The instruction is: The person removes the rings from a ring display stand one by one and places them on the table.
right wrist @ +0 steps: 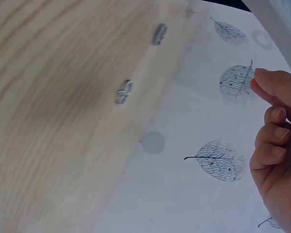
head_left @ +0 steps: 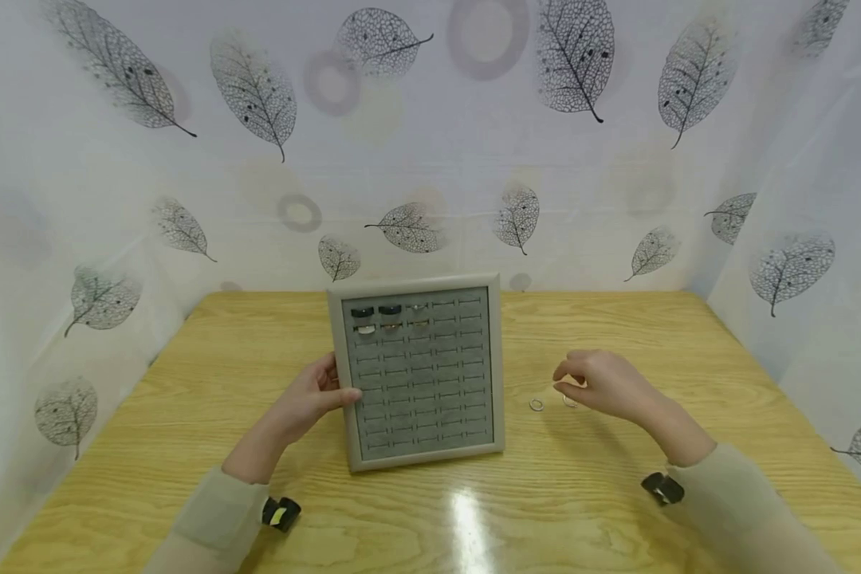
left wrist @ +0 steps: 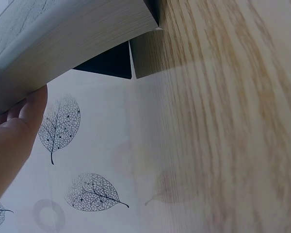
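Board point(head_left: 501, 367): standing up on the counter point(head_left: 581, 494), a little left of its middle, slots facing me in five columns.
Rings in the board: six, all at the top left. Upper row, from the left: two black rings point(head_left: 362, 312) and a silver ring point(head_left: 417, 307). Row below: a white ring point(head_left: 367, 329), then two goldish rings point(head_left: 421, 323).
Loose rings: two, silvery, to the right of the board. The nearer one point(head_left: 536, 405) lies between the board and my right hand point(head_left: 606, 383); the farther one point(head_left: 570, 402) sits just by my fingertips.
Left hand point(head_left: 319, 399): gripping the board's left edge, thumb on the front of the frame, other fingers behind.
Right hand: fingers loosely bent, thumb a little apart from them, touching neither loose ring in the right wrist view.
Edges: the cloth point(head_left: 438, 175) rises along the counter's back and sides; the board's top reaches past the back edge in my sight.
Room: bare wood runs on both sides of the board, wider to the right, and in front of it.
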Tool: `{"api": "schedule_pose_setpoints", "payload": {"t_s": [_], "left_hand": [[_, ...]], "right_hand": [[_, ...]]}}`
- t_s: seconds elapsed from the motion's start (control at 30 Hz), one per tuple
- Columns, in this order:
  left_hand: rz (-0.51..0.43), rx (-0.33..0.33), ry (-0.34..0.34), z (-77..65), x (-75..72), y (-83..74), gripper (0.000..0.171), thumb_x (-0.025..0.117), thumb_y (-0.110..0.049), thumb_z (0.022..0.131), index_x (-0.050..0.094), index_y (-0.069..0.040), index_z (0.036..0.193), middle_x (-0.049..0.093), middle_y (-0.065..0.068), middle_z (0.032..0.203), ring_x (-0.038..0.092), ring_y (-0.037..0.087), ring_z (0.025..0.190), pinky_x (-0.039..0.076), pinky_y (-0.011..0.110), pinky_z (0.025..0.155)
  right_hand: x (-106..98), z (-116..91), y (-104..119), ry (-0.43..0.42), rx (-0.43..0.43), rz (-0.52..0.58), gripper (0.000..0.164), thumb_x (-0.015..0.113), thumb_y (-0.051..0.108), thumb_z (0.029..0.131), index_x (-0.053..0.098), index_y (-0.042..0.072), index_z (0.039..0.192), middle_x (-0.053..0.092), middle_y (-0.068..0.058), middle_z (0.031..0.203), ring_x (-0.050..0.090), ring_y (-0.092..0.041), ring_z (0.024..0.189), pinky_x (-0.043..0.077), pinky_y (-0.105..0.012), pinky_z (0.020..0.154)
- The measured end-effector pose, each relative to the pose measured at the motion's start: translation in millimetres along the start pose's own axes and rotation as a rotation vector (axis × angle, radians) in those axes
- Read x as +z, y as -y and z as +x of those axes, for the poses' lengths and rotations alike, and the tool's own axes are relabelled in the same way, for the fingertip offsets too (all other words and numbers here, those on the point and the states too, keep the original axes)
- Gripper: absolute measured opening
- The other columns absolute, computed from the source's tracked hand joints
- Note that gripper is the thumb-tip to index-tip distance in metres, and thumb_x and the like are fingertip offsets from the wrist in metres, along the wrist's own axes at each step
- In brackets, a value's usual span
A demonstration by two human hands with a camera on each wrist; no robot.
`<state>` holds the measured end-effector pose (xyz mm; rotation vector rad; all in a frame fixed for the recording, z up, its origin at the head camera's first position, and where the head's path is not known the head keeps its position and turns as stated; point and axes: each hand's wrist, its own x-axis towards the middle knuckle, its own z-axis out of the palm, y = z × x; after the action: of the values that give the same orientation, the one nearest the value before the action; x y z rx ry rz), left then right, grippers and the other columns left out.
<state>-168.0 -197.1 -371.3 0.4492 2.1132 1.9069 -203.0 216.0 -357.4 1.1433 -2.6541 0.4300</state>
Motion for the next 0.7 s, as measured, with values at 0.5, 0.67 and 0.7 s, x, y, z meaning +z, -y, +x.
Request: {"api": "schedule_pose_setpoints", "payload": {"t_s": [0.5, 0.67, 0.7], "left_hand": [[-0.001, 0.007, 0.002, 0.1, 0.2, -0.8, 0.065, 0.061, -0.007, 0.083, 0.023, 0.005, 0.134, 0.046, 0.021, 0.117, 0.051, 0.020, 0.099, 0.046, 0.032, 0.080], [-0.003, 0.003, 0.006, 0.0, 0.6, -1.0, 0.065, 0.062, -0.008, 0.083, 0.024, 0.005, 0.134, 0.045, 0.022, 0.118, 0.051, 0.021, 0.100, 0.045, 0.032, 0.081], [-0.003, 0.002, 0.006, 0.0, 0.8, -1.0, 0.065, 0.062, -0.008, 0.083, 0.023, 0.005, 0.134, 0.045, 0.022, 0.118, 0.051, 0.021, 0.100, 0.045, 0.032, 0.081]], "right_hand": [[-14.5, 20.2, 20.7, -0.232, -0.153, 0.052, 0.011, 0.071, 0.004, 0.069, 0.067, 0.010, 0.077, 0.043, 0.015, 0.063, 0.034, 0.001, 0.054, 0.032, -0.016, 0.044], [-16.9, 29.6, 26.5, -0.303, -0.218, 0.080, 0.005, 0.069, 0.009, 0.074, 0.067, 0.009, 0.078, 0.044, 0.013, 0.063, 0.037, -0.001, 0.053, 0.032, -0.015, 0.044], [-17.6, 31.9, 27.8, -0.317, -0.231, 0.084, 0.004, 0.067, 0.012, 0.076, 0.067, 0.009, 0.078, 0.043, 0.013, 0.063, 0.036, -0.002, 0.052, 0.031, -0.015, 0.044]]}}
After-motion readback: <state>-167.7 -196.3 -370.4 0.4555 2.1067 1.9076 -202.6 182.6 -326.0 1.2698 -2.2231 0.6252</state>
